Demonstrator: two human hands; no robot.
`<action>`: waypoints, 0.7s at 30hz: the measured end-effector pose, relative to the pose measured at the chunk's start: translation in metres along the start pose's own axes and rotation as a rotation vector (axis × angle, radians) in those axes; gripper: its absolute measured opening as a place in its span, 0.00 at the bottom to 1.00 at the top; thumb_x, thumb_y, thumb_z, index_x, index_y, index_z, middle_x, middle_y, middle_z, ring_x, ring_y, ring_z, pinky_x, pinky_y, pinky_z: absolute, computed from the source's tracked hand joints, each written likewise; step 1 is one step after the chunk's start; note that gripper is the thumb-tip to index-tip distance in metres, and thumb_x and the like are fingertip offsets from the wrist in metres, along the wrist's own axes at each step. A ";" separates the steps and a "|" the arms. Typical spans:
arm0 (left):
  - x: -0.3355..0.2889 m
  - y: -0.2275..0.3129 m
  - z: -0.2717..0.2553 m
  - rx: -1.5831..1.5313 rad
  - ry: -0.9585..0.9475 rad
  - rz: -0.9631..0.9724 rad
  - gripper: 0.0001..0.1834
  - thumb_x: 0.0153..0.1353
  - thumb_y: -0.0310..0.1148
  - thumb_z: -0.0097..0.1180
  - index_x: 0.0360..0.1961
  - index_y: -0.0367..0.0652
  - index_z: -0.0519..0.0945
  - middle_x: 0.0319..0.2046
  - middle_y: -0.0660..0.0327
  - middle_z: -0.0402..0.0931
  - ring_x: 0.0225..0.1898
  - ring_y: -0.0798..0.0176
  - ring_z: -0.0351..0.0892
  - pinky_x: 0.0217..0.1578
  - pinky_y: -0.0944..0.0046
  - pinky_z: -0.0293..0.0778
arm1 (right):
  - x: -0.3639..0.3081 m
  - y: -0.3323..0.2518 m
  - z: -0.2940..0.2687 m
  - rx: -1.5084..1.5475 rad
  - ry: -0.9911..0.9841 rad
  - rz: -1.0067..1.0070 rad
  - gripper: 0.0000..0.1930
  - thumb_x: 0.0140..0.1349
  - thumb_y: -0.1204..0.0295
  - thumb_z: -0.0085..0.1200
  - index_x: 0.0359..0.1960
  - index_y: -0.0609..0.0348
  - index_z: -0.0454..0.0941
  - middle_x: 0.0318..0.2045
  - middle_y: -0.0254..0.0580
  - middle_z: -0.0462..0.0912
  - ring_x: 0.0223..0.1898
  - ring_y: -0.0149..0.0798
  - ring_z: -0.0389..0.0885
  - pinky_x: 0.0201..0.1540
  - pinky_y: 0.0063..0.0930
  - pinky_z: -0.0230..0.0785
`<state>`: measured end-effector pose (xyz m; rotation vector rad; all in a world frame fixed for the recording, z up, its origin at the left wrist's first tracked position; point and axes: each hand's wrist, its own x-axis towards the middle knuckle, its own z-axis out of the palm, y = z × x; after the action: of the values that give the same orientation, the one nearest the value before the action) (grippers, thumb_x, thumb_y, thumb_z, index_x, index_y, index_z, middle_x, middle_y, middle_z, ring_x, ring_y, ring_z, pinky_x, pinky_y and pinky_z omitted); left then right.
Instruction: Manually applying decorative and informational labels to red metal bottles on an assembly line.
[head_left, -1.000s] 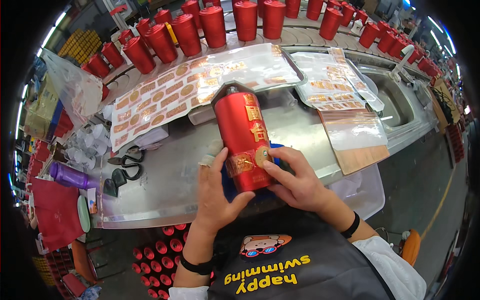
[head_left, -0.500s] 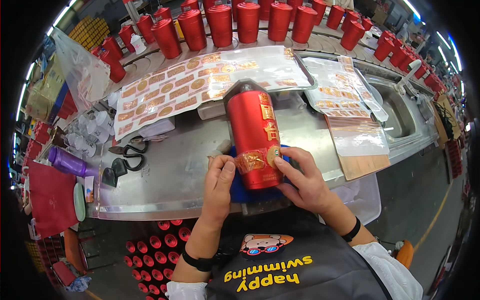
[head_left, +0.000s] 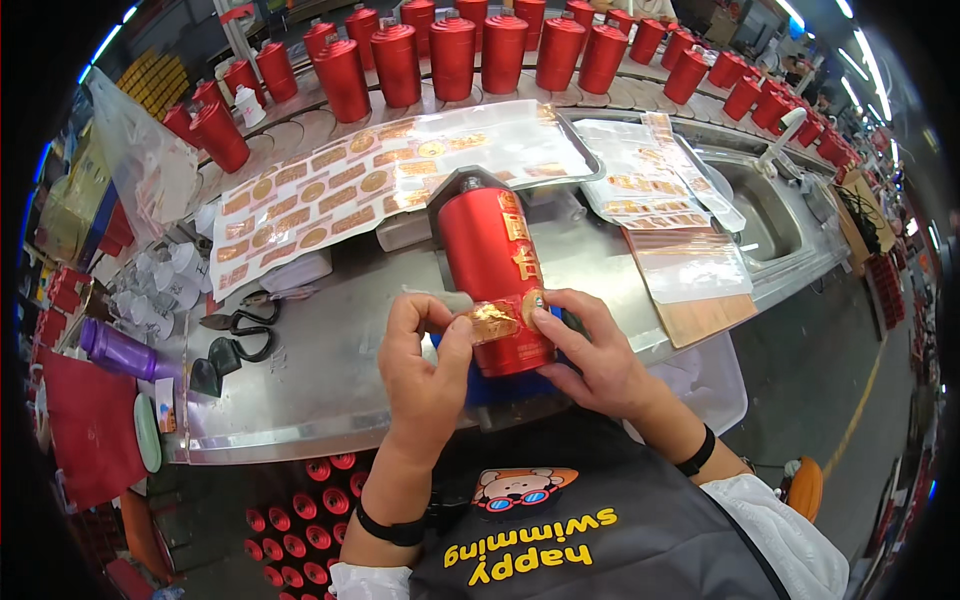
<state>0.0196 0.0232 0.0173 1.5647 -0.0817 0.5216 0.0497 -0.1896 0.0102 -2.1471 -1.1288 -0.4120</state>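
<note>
A red bottle [head_left: 474, 240] with raised gold characters lies tilted in front of me, its neck end resting in a dark angular holder [head_left: 437, 222]. Low on its side is a shiny gold decal on clear film [head_left: 493, 321], with a round gold emblem [head_left: 533, 303] beside it. My left hand [head_left: 428, 355] pinches the film's left edge between thumb and bent fingers. My right hand [head_left: 592, 358] grips the bottle's lower right side, its thumb and forefinger at the round emblem. Something blue under the bottle is mostly hidden.
Decal sheets [head_left: 330, 190] cover the bench's far side, with more sheets [head_left: 640, 180] by a sink [head_left: 755, 215]. Black scissors [head_left: 250, 328] and a purple bottle [head_left: 118, 350] lie left. Red bottles [head_left: 452, 55] line the curved conveyor behind. A wooden board [head_left: 700, 318] sits right.
My left hand has risen slightly, lifting the film's left edge off the bottle's side. My right hand keeps its grip. The whole view has shifted a little.
</note>
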 end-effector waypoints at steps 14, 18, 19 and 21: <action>-0.002 -0.007 -0.008 -0.335 -0.033 -0.148 0.20 0.67 0.29 0.56 0.56 0.35 0.65 0.39 0.61 0.73 0.41 0.72 0.74 0.44 0.73 0.69 | 0.003 -0.007 -0.003 -0.028 -0.031 0.022 0.35 0.52 0.65 0.66 0.64 0.55 0.69 0.61 0.54 0.66 0.60 0.56 0.68 0.61 0.47 0.62; -0.003 -0.007 -0.005 -0.250 -0.061 -0.118 0.21 0.69 0.33 0.53 0.57 0.35 0.64 0.39 0.60 0.74 0.40 0.72 0.74 0.42 0.72 0.69 | 0.005 -0.004 -0.005 -0.049 -0.041 0.012 0.33 0.54 0.61 0.65 0.63 0.53 0.71 0.62 0.54 0.65 0.60 0.57 0.67 0.62 0.48 0.61; -0.004 -0.008 -0.005 -0.244 -0.048 -0.130 0.22 0.69 0.36 0.52 0.58 0.35 0.65 0.38 0.60 0.75 0.38 0.72 0.73 0.39 0.72 0.68 | 0.008 -0.003 -0.007 -0.049 -0.043 0.012 0.33 0.54 0.61 0.65 0.63 0.53 0.71 0.62 0.54 0.65 0.60 0.57 0.67 0.62 0.48 0.61; -0.006 -0.013 -0.009 -0.287 -0.034 -0.134 0.22 0.70 0.38 0.52 0.57 0.35 0.66 0.37 0.61 0.75 0.36 0.73 0.71 0.38 0.73 0.67 | 0.014 -0.006 -0.011 -0.064 -0.063 -0.027 0.31 0.55 0.60 0.64 0.61 0.52 0.73 0.62 0.54 0.65 0.60 0.57 0.67 0.61 0.49 0.62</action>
<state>0.0169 0.0308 0.0026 1.2883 -0.0738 0.3601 0.0533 -0.1859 0.0285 -2.2166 -1.1953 -0.4006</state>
